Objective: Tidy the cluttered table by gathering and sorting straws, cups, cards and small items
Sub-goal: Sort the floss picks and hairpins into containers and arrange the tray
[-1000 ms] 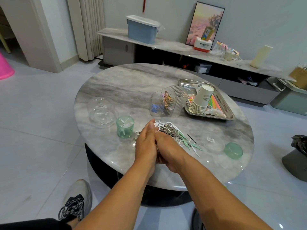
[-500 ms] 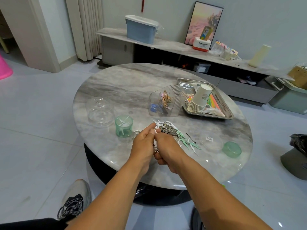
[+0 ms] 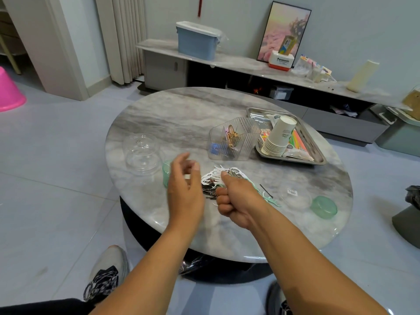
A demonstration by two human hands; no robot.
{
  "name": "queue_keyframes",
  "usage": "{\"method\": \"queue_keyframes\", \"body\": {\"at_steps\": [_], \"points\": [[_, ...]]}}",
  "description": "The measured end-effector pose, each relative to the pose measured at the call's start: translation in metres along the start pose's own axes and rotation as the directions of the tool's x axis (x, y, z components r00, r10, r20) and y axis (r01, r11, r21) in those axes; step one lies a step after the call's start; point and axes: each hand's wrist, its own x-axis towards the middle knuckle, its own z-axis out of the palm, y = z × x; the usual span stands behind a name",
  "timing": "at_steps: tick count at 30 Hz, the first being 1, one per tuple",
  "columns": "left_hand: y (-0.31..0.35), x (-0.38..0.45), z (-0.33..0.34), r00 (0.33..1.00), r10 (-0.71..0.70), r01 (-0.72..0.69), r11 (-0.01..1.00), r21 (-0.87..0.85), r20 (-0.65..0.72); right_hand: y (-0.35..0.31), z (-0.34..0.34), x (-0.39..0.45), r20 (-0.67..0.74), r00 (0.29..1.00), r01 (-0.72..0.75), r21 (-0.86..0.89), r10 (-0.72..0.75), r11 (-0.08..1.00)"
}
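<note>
Fingers (image 3: 223, 208) of the right hand (image 3: 238, 201): clenched into a fist, thumb up, grasping what looks like a mixed bunch of white floss picks (image 3: 213, 176) and thin dark hairpins (image 3: 208, 192). Fingers (image 3: 181, 160) of the left hand (image 3: 185, 189): released, loosely spread and blurred, holding nothing, hovering just left of the bunch and in front of a green cup (image 3: 165, 176) (mostly hidden behind the palm)

Bunch at the near middle of the round marble table (image 3: 181, 117), fanning out from the fist toward the far side and the left. More picks, pale green ones (image 3: 271, 198), lying loose on the marble just right of the fist, with a single black hairpin (image 3: 266, 190) beside them

Handling, as a judgement: very light, thin and springy, slick plastic and wire on polished stone, so likely to skate away or slip out of a loose grip. Hard to pick up singly off a flat top; better swept into a heap and pinched across the middle of the bundle, all handles lying one way. Pointed ends to be kept clear of the palm. Little risk of breakage

Looks: picks small and white with curved heads and slim tails, tangled together; pins dark, straight, hair-thin

Farther off to the right: a clear ribbed organiser (image 3: 234, 142), then a metal tray (image 3: 318, 156) with stacked paper cups (image 3: 278, 139) and coloured straws (image 3: 298, 139). Near right: a green lid (image 3: 323, 209). Left: a clear dome cover (image 3: 142, 151)
</note>
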Motion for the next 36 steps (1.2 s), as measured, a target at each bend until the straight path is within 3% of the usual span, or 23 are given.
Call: {"method": "queue_keyframes", "body": {"at_steps": [1,3,6,9,11,13,16,19,23,27,29,31,34,36], "points": [[-0.004,0.003,-0.007,0.99,0.072,-0.061,0.994,0.09,-0.122,-0.002,-0.005,0.002,-0.016,1.0,-0.022,0.054,0.022,0.998],[-0.014,0.013,-0.018,0.969,0.082,-0.008,0.952,0.305,-0.232,-0.006,-0.013,0.004,-0.026,0.998,-0.061,0.123,0.065,0.991],[-0.032,0.026,-0.023,0.989,-0.089,0.132,0.883,0.45,-0.116,-0.008,-0.021,0.006,0.0,0.994,-0.111,0.171,0.113,0.979],[-0.047,0.042,-0.023,0.985,-0.174,0.145,0.863,0.483,0.015,-0.007,-0.024,0.007,0.037,0.989,-0.147,0.183,0.143,0.972],[-0.05,0.05,-0.026,0.991,-0.121,0.083,0.875,0.478,0.05,-0.006,-0.026,0.007,0.044,0.989,-0.143,0.166,0.138,0.976],[-0.05,0.053,-0.03,0.995,0.031,-0.068,0.905,0.419,0.094,-0.006,-0.028,0.006,0.031,0.994,-0.107,0.117,0.104,0.987],[-0.047,0.048,-0.033,0.955,0.256,-0.295,0.884,0.364,0.153,-0.009,-0.024,0.001,0.032,0.999,-0.01,-0.024,0.011,1.0],[-0.045,0.036,-0.03,0.92,0.372,-0.391,0.847,0.361,0.124,-0.012,-0.014,-0.005,0.083,0.991,0.113,-0.158,-0.1,0.981],[-0.046,0.027,-0.022,0.9,0.43,-0.429,0.841,0.331,0.074,-0.017,-0.002,-0.012,0.089,0.973,0.231,-0.286,-0.214,0.93],[-0.044,0.022,-0.016,0.967,0.253,-0.241,0.933,0.269,-0.01,-0.018,0.0,-0.014,0.089,0.964,0.267,-0.306,-0.252,0.914],[-0.044,0.02,-0.013,0.975,0.223,-0.214,0.943,0.255,-0.006,-0.018,0.001,-0.012,0.095,0.949,0.315,-0.371,-0.302,0.874],[-0.048,0.017,-0.011,0.979,0.203,-0.204,0.947,0.249,0.028,-0.018,0.004,-0.009,0.136,0.892,0.427,-0.565,-0.431,0.706],[-0.05,0.012,-0.01,0.979,0.183,-0.199,0.951,0.236,0.087,-0.02,0.011,-0.003,0.275,0.813,0.429,-0.879,-0.513,0.209],[-0.051,0.012,-0.01,0.976,0.194,-0.213,0.951,0.224,0.102,-0.021,0.017,0.003,0.349,0.802,0.36,-0.93,-0.484,-0.074]]}}
